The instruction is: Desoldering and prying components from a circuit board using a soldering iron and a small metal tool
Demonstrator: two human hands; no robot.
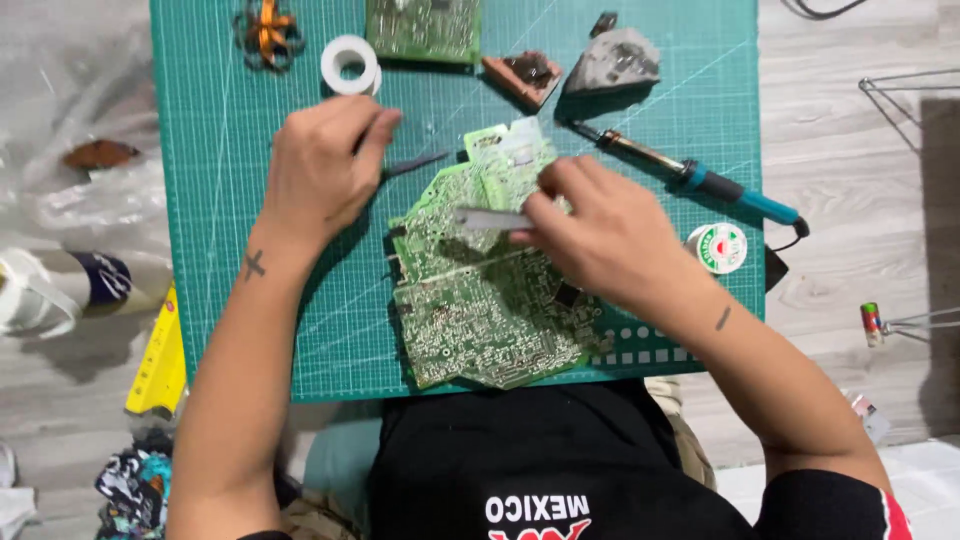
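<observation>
A large green circuit board (pixel 480 310) lies on a green cutting mat (pixel 250 250), solder side up. My left hand (pixel 325 165) is closed around dark tweezers (pixel 415 165) whose tips point at the board's upper edge. My right hand (pixel 600 235) rests over the board's upper right part and pinches a small flat grey strip (pixel 485 218) held across the board.
On the mat's far side lie a white tape roll (pixel 350 63), a second green board (pixel 423 28), a copper-coloured part (pixel 268 32), a brown holder (pixel 525 76) and a grey lump (pixel 612 62). A blue-handled soldering iron (pixel 700 180) and a solder spool (pixel 718 247) sit right. A yellow tool (pixel 160 360) lies left.
</observation>
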